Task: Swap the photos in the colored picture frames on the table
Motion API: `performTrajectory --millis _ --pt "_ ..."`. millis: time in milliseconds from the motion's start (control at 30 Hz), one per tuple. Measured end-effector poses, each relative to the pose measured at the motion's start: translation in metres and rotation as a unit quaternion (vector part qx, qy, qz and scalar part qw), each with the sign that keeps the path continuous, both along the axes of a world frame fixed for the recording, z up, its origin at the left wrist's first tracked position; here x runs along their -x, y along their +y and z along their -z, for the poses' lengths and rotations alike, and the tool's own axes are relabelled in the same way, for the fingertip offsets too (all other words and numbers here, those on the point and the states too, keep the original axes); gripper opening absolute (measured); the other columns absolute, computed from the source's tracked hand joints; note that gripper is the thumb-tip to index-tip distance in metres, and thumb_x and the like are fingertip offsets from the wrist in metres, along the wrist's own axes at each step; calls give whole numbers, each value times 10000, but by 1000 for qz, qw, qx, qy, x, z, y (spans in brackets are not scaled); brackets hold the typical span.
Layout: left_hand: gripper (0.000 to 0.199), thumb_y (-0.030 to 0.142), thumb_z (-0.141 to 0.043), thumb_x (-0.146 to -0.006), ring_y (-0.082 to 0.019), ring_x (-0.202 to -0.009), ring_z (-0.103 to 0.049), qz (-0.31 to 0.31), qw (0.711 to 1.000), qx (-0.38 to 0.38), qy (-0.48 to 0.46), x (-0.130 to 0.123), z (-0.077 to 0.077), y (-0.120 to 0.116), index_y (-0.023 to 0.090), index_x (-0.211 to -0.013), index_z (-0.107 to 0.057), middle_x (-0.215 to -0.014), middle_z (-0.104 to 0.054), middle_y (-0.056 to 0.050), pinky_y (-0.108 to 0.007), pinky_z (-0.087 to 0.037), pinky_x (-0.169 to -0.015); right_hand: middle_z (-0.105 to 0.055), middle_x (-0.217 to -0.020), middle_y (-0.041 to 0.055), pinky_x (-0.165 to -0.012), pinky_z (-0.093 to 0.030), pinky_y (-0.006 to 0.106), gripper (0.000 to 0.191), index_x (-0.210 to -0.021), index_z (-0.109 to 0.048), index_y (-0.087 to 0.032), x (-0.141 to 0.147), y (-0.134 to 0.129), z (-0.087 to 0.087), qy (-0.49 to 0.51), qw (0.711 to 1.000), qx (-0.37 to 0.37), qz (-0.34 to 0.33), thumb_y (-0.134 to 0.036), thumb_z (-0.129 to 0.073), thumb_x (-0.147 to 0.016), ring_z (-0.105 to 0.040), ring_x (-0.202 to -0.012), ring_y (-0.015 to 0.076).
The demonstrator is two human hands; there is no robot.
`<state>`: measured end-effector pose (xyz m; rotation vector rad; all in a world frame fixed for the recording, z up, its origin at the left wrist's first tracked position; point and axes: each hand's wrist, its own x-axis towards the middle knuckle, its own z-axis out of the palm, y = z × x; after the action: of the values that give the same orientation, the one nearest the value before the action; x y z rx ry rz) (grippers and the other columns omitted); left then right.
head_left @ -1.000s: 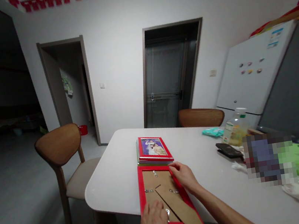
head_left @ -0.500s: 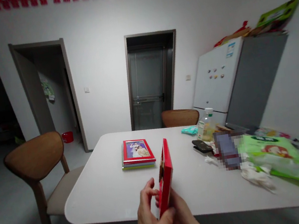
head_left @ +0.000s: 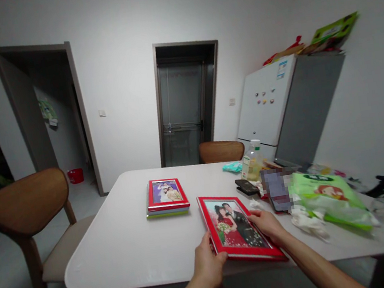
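A red picture frame faces up at the near edge of the white table, its photo of two people showing. My left hand grips its lower left side, thumb on the border. On the frame's right side, my right hand holds the edge, with some fingers hidden beneath. Whether the frame rests fully on the table, I cannot tell. Farther back to the left lies a stack of frames, topped by a red one with a purple-toned photo.
On the white table, a bottle, a teal packet, a black item, crumpled tissue and a green bag lie right of the frames. Wooden chairs stand left and behind.
The held frame has turned from upright and edge-on to lying face up, and moved right. My hands have spread to its two sides. The camera view has shifted slightly.
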<state>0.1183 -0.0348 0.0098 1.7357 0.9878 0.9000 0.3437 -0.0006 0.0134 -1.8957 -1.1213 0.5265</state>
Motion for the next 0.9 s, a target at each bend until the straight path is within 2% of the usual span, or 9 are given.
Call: performTrajectory --millis 267,400,467,533,600,667,767,833,900 --pt "368 103 -582 -609 -215 -919 -536 -50 992 -31 109 -10 5 16 160 -972 -560 -978 -618 -54 -282 -388 -817 -679 -807 87 -614 -396 227 261 -809 -673 -138 -18 27 13 -184 980 71 5 -226 -490 -645 -607 -788 210" --pt "403 129 -597 -603 -245 -966 -499 -61 989 -32 133 5 7 18 161 -1004 -563 -964 -612 -67 -314 -366 -843 -672 -800 124 -633 -398 264 248 -776 -672 -121 -13 24 10 -255 963 83 -12 -183 -467 -652 -605 -779 235" --pt "452 138 -610 -606 -249 -999 -478 -74 989 -25 129 20 9 22 131 -1053 -537 -1021 -586 -91 -322 -346 -873 -656 -832 165 -675 -395 310 280 -835 -653 -90 -1 25 6 -292 954 70 -14 -199 -452 -673 -592 -802 263" --pt "476 137 -622 -619 -245 -1029 -459 -95 989 -14 115 39 12 31 104 -1081 -514 -1073 -557 -114 -326 -319 -905 -631 -912 181 -745 -377 338 327 -930 -615 -74 23 30 3 -326 944 38 -34 -220 -433 -701 -566 -866 266" --pt "439 150 -622 -660 -232 -1022 -466 -119 989 1 93 59 15 41 106 -1080 -503 -1080 -546 -112 -346 -323 -908 -606 -993 149 -812 -349 316 346 -1000 -580 -95 57 42 1 -348 934 -5 -83 -228 -422 -722 -536 -930 231" --pt "343 207 -578 -745 -215 -980 -497 -146 987 20 67 76 18 52 133 -1068 -492 -1078 -534 -85 -389 -371 -862 -582 -1053 103 -850 -328 281 360 -1052 -548 -130 98 59 0 -359 921 -46 -146 -236 -445 -724 -504 -976 195" --pt "255 273 -481 -828 -192 -910 -533 -181 982 52 20 95 20 66 162 -1058 -479 -1081 -511 -58 -399 -445 -760 -538 -1115 78 -862 -317 288 438 -1109 -502 -173 156 86 -4 -368 901 -93 -213 -261 -532 -680 -460 -1018 199" --pt "256 276 -476 -831 -185 -888 -541 -195 978 76 -17 103 21 72 161 -1060 -477 -1074 -512 -59 -383 -459 -738 -522 -1119 84 -850 -320 313 479 -1108 -494 -186 183 100 -8 -371 892 -114 -232 -251 -580 -641 -437 -1029 221" --pt "260 273 -480 -829 -185 -884 -542 -203 972 104 -59 109 21 74 159 -1062 -475 -1070 -515 -59 -381 -460 -735 -543 -1050 95 -827 -327 326 393 -1015 -547 -177 198 107 -13 -375 885 -128 -245 -207 -591 -627 -439 -1001 233"
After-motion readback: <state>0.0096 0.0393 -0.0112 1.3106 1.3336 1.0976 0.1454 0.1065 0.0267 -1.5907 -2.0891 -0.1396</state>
